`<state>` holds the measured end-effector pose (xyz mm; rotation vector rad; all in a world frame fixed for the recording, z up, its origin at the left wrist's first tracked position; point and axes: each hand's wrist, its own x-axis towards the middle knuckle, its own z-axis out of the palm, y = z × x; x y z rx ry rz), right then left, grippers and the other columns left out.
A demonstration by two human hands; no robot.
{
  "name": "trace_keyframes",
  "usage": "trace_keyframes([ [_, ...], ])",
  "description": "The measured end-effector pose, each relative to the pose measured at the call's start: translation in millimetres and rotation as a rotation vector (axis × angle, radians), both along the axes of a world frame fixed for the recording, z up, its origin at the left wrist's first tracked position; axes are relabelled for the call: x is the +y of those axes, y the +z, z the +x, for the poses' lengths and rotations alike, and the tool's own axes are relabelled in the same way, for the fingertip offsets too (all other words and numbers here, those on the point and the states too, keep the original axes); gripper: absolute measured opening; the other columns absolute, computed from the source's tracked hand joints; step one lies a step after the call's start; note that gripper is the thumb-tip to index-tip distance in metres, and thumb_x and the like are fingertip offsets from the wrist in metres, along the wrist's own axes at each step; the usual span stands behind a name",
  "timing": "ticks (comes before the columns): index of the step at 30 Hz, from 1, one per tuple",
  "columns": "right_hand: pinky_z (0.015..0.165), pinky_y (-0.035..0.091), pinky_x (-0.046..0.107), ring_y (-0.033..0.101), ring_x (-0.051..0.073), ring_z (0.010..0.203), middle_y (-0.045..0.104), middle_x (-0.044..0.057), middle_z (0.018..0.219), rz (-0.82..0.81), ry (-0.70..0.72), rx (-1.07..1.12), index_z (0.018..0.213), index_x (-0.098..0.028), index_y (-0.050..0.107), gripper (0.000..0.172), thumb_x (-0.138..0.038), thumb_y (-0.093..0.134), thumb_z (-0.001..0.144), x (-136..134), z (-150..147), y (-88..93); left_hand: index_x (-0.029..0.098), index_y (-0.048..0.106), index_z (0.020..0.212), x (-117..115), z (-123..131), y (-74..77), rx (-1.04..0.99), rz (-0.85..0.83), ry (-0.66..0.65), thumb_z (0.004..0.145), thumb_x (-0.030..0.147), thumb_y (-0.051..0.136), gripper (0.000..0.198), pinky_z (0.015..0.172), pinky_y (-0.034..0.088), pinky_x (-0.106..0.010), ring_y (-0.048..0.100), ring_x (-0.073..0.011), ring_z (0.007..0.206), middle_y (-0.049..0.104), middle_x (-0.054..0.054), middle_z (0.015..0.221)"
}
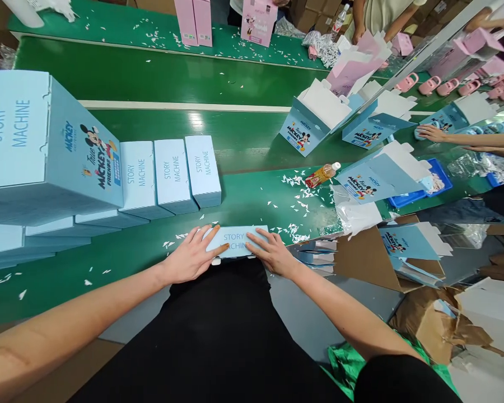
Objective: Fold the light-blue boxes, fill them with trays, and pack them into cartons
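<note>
A light blue carton (234, 237) printed "STORY MACHINE" stands at the near edge of the green bench, against my black clothing. My left hand (189, 258) lies over its left end, fingers spread across the top and thumb by the near edge. On the right end rests my right hand (275, 254), its fingers also stretched out on the top face. Both hands touch the carton from above without wrapping round it. To the left, a row of closed cartons (174, 173) carries the same words. A larger-looking carton (14, 131) with Mickey print sits stacked nearest the left side.
White paper scraps (294, 215) litter the green bench (252, 196). Right of me are a drink bottle (322, 175), open blue boxes (372, 182) and a blue tray (439, 176). A co-worker's hand (432, 133) reaches in farther right. Pink boxes (258, 22) stand across the belt.
</note>
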<state>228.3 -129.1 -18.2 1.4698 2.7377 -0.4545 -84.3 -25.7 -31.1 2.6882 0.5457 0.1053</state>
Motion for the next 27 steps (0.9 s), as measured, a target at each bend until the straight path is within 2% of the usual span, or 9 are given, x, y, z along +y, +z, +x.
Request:
trace_keyframes([
  [8, 0.1, 0.036, 0.051, 0.022, 0.034, 0.146, 0.033, 0.006, 0.16, 0.005, -0.043, 0.037, 0.151, -0.03, 0.037, 0.053, -0.019, 0.041, 0.1, -2.2, -1.0, -4.7, 0.034, 0.039, 0.148, -4.7, 12.8, 13.3, 0.089, 0.033, 0.031, 0.094, 0.036, 0.045, 0.054, 0.105, 0.033, -0.062, 0.035, -0.0417, 0.135, 0.026, -0.016, 0.158],
  [15, 0.102, 0.033, 0.053, 0.018, 0.037, 0.147, 0.025, 0.008, 0.162, -0.02, -0.038, -0.012, 0.153, -0.027, 0.033, 0.056, -0.021, 0.041, 0.098, -5.6, -6.5, 2.2, 0.034, 0.041, 0.146, -14.7, 19.2, 13.2, 0.103, 0.074, 0.091, 0.094, 0.031, 0.046, 0.053, 0.105, 0.032, -0.061, 0.034, -0.041, 0.136, 0.03, -0.016, 0.157],
  [21, 0.109, 0.025, 0.058, 0.013, 0.039, 0.149, 0.016, 0.01, 0.165, -0.047, 0.021, -0.048, 0.155, -0.023, 0.027, 0.07, -0.015, 0.047, 0.089, -4.2, -5.5, 6.4, 0.033, 0.039, 0.148, -16.8, 22.5, 19.5, 0.14, 0.102, 0.121, 0.094, 0.03, 0.047, 0.055, 0.099, 0.036, -0.058, 0.036, -0.0415, 0.136, 0.033, -0.017, 0.156],
  [27, 0.109, 0.027, 0.055, 0.01, 0.038, 0.149, 0.015, 0.009, 0.165, -0.07, 0.022, -0.044, 0.156, -0.022, 0.028, 0.069, -0.013, 0.045, 0.089, -3.4, -2.4, 5.2, 0.033, 0.041, 0.147, -14.0, 23.0, 26.4, 0.189, 0.133, 0.096, 0.097, 0.032, 0.043, 0.05, 0.096, 0.038, -0.055, 0.038, -0.0404, 0.135, 0.033, -0.019, 0.156],
])
